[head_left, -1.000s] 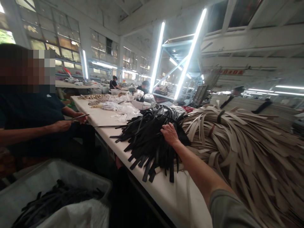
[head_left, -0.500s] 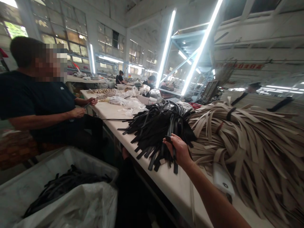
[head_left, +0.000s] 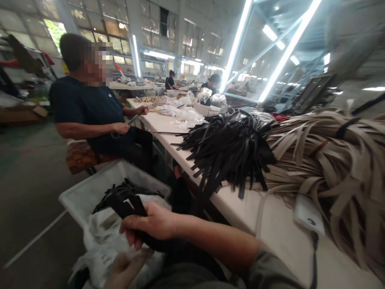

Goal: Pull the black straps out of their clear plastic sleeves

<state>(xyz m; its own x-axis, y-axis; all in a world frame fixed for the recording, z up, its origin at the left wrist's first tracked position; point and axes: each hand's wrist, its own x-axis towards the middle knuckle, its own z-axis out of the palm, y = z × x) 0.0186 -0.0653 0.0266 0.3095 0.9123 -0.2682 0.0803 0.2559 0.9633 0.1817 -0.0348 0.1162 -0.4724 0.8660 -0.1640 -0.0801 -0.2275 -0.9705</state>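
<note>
At the far left, a brown cardboard box (head_left: 24, 115) stands on the floor, contents unclear. A seated co-worker in a dark T-shirt (head_left: 87, 104) holds a slim dark strip (head_left: 134, 119). Nearer, an oblong white plastic bin (head_left: 81, 196) contains tangled thin black strips (head_left: 126, 189), a crumpled whitish plastic bag (head_left: 102, 241) draped at its near side. The left hand (head_left: 129, 269) lies low in front of that bag, partly blurred; I cannot tell whether its fingers are spread or closed on anything. Just above and right, the right hand (head_left: 148, 222) is clamped around wide flat black straps (head_left: 118, 206), their ends poking out leftward in front of the bin. Right of the hands, a heap of narrow black straps (head_left: 230, 146) overhangs the left edge of a cream-topped table (head_left: 285, 241), beside a large bundle of beige flat straps (head_left: 339, 164).
</note>
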